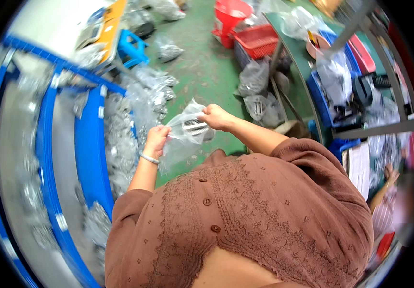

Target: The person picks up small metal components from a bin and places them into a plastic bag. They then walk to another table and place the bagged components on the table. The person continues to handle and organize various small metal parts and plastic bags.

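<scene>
The left hand (157, 139) and right hand (215, 117) hold a clear plastic bag (175, 137) between them, over the green floor (202, 72) in front of the person's brown blouse (259, 201). The left fingers are closed on the bag's left side, and the right fingers pinch its far right edge; grey slotted parts (195, 126) show in the bag near the right hand. A pale band (149, 157) circles the left wrist. To the left stands a blue shelving rack (90, 149), with a heap of bagged parts (120, 144) between it and the left hand. Farther off are a blue plastic stool (132, 48), a red bucket (230, 21) and a red basket (257, 44). On the right, a green surface (297, 60) carries a blue tray (316, 93). Farther right, a co-worker's hand (391, 174) shows.
</scene>
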Motion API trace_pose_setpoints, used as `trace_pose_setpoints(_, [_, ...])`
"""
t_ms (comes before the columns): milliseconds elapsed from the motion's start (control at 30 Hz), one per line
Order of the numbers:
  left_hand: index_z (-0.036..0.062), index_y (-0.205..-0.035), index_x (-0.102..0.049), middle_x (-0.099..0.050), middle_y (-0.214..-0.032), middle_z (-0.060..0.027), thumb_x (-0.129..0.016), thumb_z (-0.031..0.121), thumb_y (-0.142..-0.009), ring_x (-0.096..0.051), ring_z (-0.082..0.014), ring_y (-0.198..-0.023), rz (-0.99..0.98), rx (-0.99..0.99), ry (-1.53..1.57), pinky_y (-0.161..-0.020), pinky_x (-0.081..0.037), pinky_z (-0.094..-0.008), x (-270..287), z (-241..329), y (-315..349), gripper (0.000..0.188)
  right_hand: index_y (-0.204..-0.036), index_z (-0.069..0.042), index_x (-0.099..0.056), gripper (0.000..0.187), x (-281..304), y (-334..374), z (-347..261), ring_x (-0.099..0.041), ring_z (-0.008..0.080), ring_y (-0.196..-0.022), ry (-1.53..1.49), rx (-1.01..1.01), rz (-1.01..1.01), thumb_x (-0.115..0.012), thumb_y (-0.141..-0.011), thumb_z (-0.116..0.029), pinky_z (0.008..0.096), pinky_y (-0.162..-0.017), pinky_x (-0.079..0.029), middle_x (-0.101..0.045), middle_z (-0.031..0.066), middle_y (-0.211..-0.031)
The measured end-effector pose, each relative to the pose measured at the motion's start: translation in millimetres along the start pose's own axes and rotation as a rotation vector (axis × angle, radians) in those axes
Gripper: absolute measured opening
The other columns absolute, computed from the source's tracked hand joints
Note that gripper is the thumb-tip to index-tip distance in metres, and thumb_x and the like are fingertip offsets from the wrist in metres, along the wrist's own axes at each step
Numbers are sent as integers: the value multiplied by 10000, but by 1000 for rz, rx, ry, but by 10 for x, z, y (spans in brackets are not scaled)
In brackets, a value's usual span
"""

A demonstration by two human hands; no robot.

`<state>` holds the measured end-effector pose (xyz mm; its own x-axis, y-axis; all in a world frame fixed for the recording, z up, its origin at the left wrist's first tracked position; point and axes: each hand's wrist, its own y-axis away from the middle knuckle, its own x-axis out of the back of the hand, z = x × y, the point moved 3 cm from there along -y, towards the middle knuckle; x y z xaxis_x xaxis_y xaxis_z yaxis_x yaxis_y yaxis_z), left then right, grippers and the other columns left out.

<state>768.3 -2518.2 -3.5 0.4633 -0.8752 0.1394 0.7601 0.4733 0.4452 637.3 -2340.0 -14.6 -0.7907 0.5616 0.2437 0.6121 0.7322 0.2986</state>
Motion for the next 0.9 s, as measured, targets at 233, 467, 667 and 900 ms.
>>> trace_pose_setpoints(233, [24,-668,-556,-516,-622,-11,-561,120,-712,-467,-107,-534,-175,93,-214,-510,-392,-238,52,714,-1630,106,-742,43,-586,276,377,-1241,-146,-538,243,-625,-150,-120,226,-560,-734,-232,363,-597,-425,-567,178,-685])
trace_pose_setpoints(467, [6,-700,-581,-545,-640,-27,-574,153,-723,-483,-114,-555,-172,149,-231,-523,-397,-251,92,800,-3039,148,-761,43,-578,247,817,-2768,92,-537,236,-663,-165,-84,162,-565,-731,-202,359,-616,-410,-568,186,-744])
trace_pose_setpoints(667, [33,-647,-569,-526,-618,5,-618,261,-752,-458,-78,-553,-39,221,-171,-505,-359,-214,588,1012,-3767,255,-750,41,-576,211,1144,-3860,-585,-546,234,-653,44,-121,12,-572,-731,-169,343,-627,-416,-561,186,-694])
trace_pose_setpoints(900, [28,-671,-548,-499,-588,-3,-621,322,-748,-417,-84,-491,364,281,119,-445,-329,-241,1767,368,-4040,312,-723,36,-582,175,1189,-5416,-744,-480,147,-558,-39,-196,-113,-577,-741,-137,317,-531,-390,-536,82,-600])
